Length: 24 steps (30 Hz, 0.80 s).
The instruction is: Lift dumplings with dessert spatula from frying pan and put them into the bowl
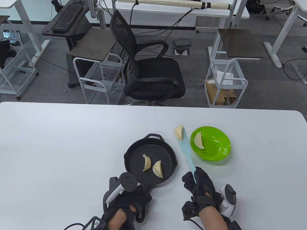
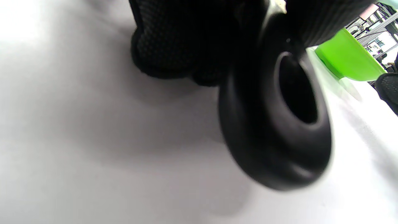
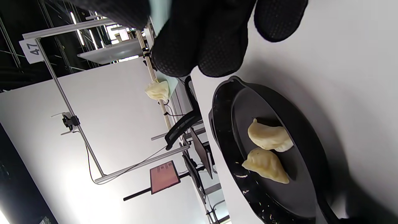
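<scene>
A black frying pan (image 1: 134,151) sits mid-table with two dumplings (image 1: 146,163) (image 1: 158,169) in it; the right wrist view shows the pan (image 3: 298,174) and both dumplings (image 3: 269,137) (image 3: 265,164). My left hand (image 1: 127,203) grips the pan's handle (image 2: 276,124) at the near side. My right hand (image 1: 200,185) holds a light blue spatula (image 1: 185,151) by its handle. One dumpling (image 1: 179,132) rides on the blade, raised between pan and bowl. The green bowl (image 1: 215,153) to the right holds one dumpling (image 1: 198,140).
A black office chair (image 1: 146,69) and white wire carts (image 1: 100,81) stand beyond the table's far edge. The white table (image 1: 60,143) stretches left of the pan. The bowl (image 2: 348,59) shows at the left wrist view's right edge.
</scene>
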Motion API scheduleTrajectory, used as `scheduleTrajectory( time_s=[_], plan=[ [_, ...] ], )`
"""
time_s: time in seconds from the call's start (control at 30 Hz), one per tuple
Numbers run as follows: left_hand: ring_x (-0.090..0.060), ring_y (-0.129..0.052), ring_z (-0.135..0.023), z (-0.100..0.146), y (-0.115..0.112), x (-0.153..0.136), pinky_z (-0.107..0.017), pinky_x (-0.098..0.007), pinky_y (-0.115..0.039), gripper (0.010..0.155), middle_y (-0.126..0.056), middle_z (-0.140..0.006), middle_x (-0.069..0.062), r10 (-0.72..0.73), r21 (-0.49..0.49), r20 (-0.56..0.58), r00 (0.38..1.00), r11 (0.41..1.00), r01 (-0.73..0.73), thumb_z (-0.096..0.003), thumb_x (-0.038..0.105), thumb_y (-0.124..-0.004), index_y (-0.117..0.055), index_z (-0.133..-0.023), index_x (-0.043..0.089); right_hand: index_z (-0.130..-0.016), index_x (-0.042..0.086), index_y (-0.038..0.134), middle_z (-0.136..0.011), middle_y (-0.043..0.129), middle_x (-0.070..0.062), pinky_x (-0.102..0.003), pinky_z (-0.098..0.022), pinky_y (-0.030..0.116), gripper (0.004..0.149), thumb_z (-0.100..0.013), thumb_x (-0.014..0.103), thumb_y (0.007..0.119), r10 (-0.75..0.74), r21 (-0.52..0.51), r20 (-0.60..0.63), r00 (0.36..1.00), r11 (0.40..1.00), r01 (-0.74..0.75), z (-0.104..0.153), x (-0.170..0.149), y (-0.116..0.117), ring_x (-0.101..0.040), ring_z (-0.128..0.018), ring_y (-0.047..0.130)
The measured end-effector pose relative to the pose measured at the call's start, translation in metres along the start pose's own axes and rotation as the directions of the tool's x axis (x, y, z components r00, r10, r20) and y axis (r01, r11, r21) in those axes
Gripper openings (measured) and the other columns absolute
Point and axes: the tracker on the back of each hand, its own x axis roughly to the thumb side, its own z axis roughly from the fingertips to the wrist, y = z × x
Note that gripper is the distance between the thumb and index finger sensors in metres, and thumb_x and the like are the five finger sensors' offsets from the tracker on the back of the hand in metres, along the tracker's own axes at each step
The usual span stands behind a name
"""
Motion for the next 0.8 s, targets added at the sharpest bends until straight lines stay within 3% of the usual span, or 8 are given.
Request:
scheduleTrajectory(
  time_s=[0.8],
  plan=[
    [-0.019, -0.095, -0.052, 0.000, 0.000, 0.000, -0.080, -0.054, -0.023, 0.078, -0.100, -0.067, 0.008, 0.000, 0.000, 0.000, 1.000, 1.000, 0.000, -0.0460, 0.065, -0.075, -0.055, -0.106, 0.020, -0.106, 0.013, 0.039, -0.094, 0.073, -0.002, -0.060, -0.074, 0.053, 0.058, -0.061, 0.041, 0.061, -0.065, -0.173, 0.026, 0.998, 0.983, 0.068, -0.008, 0.005, -0.030, -0.036, -0.086, 0.076]
  ],
)
